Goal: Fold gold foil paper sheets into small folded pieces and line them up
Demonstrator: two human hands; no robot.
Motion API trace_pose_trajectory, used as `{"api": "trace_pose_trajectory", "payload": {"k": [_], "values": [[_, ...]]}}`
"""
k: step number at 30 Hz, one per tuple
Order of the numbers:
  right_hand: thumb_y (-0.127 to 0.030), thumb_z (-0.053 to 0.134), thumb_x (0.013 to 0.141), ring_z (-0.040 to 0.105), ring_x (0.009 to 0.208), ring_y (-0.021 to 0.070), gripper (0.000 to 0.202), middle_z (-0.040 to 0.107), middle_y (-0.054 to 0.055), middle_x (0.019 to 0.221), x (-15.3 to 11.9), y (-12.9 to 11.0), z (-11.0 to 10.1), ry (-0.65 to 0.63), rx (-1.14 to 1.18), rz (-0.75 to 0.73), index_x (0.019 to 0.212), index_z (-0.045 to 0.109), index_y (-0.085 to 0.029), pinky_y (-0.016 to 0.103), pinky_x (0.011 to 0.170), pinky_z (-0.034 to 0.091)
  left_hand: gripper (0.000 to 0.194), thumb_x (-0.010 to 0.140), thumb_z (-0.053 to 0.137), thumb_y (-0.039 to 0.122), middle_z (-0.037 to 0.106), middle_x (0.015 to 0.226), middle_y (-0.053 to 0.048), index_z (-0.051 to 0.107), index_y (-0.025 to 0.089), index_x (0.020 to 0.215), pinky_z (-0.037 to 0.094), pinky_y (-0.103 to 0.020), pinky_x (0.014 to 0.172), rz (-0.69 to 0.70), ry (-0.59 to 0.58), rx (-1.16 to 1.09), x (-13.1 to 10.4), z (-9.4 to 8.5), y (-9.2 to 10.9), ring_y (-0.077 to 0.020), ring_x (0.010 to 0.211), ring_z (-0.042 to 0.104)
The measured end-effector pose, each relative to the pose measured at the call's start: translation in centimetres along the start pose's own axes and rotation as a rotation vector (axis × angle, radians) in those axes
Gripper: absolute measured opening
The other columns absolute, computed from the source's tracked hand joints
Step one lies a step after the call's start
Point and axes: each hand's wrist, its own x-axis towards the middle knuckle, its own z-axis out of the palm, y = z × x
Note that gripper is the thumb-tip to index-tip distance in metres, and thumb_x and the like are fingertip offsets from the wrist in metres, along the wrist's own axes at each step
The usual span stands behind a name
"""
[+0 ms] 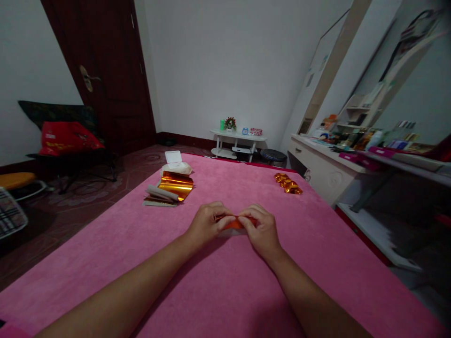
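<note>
Near the middle of the pink-covered table, my left hand (pixel 211 221) and my right hand (pixel 260 229) pinch a sheet of orange-gold foil paper (pixel 235 224) between thumbs and fingers. Its upper edge is gathered or rolled between the two thumbs, and a pale strip shows along its lower edge. Both hands cover the ends of the sheet. Beyond my left hand lies a stack of gold foil sheets (pixel 176 185), partly curled, with grey-backed paper (pixel 160 193) at its near side. Several crumpled or folded gold foil pieces (pixel 288 183) sit in a row at the right.
Behind the foil stack stands a soft white pack with its lid raised (pixel 174 158). The pink cloth (pixel 225 281) covers the table. A dressing table with bottles (pixel 324 164) is at the right, a chair with a red bag (pixel 70 137) at the left, and a low white stand (pixel 239 135) by the wall.
</note>
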Motion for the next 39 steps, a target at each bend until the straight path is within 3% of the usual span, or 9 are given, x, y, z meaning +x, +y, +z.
{"api": "trace_pose_trajectory", "payload": {"k": [6,11,19,27,35,39], "values": [[-0.020,0.059,0.080,0.055,0.064,0.0164,0.014,0.058,0.000,0.066,0.1,0.9,-0.3,0.064,0.141,0.118,0.067,0.062,-0.020,0.027,0.062,0.042,0.011,0.076,0.066,0.022,0.069,0.068,-0.002,0.075,0.019,0.079,0.037,-0.021,0.055,-0.144,0.127,-0.104,0.1,0.0,-0.6,-0.0118,0.058,0.055],[-0.021,0.059,0.080,0.055,0.064,0.0164,0.014,0.058,0.000,0.066,0.1,1.0,-0.3,0.041,0.184,0.139,0.067,0.062,-0.020,0.027,0.062,0.042,0.012,0.076,0.066,0.024,0.069,0.068,-0.003,0.075,0.017,0.077,0.039,-0.021,0.055,-0.193,0.140,-0.198,0.2,0.0,-0.9,-0.0122,0.058,0.056],[-0.020,0.058,0.083,0.056,0.071,0.0182,0.014,0.061,0.002,0.072,0.1,1.1,-0.4,-0.004,-0.015,0.013,0.070,0.063,-0.021,0.030,0.069,0.041,0.019,0.075,0.067,0.030,0.067,0.063,-0.004,0.072,0.012,0.071,0.041,-0.021,0.052,-0.290,0.140,-0.325,0.0,0.0,-1.3,-0.0130,0.055,0.056],[-0.021,0.058,0.086,0.053,0.074,0.0185,0.011,0.062,0.002,0.073,0.3,0.2,-0.3,-0.075,-0.222,-0.167,0.078,0.066,-0.021,0.033,0.073,0.038,0.020,0.074,0.066,0.028,0.069,0.065,-0.007,0.071,0.009,0.070,0.044,-0.023,0.055,-0.295,0.102,-0.358,-0.1,0.3,-0.8,-0.0143,0.057,0.059],[-0.020,0.052,0.090,0.051,0.074,0.0186,0.016,0.059,0.003,0.073,0.3,0.4,-0.3,-0.100,-0.267,-0.194,0.077,0.063,-0.019,0.033,0.072,0.037,0.016,0.073,0.067,0.026,0.072,0.077,-0.009,0.073,0.012,0.079,0.049,-0.026,0.066,-0.279,0.124,-0.424,0.0,0.7,-1.1,-0.0179,0.069,0.064],[-0.020,0.052,0.090,0.051,0.074,0.0184,0.016,0.059,0.003,0.073,0.2,0.3,-0.2,-0.096,-0.261,-0.188,0.077,0.062,-0.019,0.033,0.073,0.037,0.013,0.074,0.065,0.023,0.071,0.071,-0.008,0.072,0.012,0.072,0.047,-0.025,0.063,-0.234,0.124,-0.364,0.0,0.6,-1.2,-0.0163,0.065,0.062]]}}
